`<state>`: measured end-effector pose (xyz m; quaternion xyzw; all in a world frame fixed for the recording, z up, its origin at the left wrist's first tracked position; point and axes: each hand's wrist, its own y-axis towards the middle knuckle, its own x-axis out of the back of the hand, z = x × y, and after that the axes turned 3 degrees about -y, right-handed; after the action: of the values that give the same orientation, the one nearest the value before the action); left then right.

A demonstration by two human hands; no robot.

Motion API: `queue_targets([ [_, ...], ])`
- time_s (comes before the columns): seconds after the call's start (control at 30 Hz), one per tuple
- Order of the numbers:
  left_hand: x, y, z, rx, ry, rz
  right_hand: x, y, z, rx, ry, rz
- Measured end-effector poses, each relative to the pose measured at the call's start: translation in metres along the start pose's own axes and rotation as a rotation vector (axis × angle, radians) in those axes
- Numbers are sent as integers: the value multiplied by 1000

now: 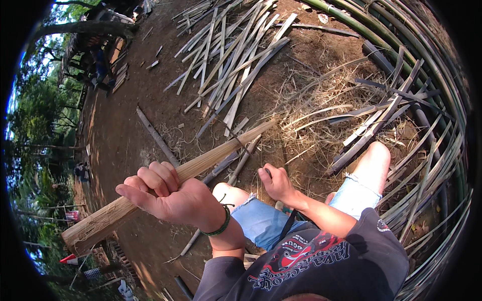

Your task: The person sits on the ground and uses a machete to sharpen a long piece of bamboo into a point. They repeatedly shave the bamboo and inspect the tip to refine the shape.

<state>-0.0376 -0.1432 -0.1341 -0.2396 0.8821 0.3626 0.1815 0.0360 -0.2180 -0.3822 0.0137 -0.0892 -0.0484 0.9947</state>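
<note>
My left hand (170, 193) is closed around a long, pale wooden piece (208, 161), with the fingers curled over its upper side. The piece slants from a thick, rough end at the lower left to a thinner end near the middle. My right hand (279, 185) is closed in a fist beside the thin end, above my knees. A dark handle end shows at its thumb. In line with it, a thin dark blade (240, 144), seen nearly edge-on, crosses the wooden piece; this looks like a knife, mostly hidden by the fist.
Split bamboo strips (233, 55) lie in a loose pile ahead. Curly shavings (316, 108) cover the dirt at the right, beside dark bamboo pieces (376, 123). Long green bamboo poles (359, 27) curve along the far right. A grey stick (155, 136) lies beyond my left hand.
</note>
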Motion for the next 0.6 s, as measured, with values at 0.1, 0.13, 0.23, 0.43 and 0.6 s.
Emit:
queue_targets([
  [0.1, -1, 3, 0, 9, 81, -106, 8, -6, 15, -93, -10, 51],
  [0.13, 0, 5, -1, 0, 106, -140, 6, -6, 37, -112, 26, 58],
  [0.23, 1, -3, -2, -16, 75, -97, 13, -9, 60, 142, -1, 88],
  [0.43, 3, -2, -1, -37, 108, -124, 14, -5, 9, -191, -95, 62],
  [0.6, -2, -13, -5, -36, 81, -111, 21, -11, 32, -63, -72, 85],
])
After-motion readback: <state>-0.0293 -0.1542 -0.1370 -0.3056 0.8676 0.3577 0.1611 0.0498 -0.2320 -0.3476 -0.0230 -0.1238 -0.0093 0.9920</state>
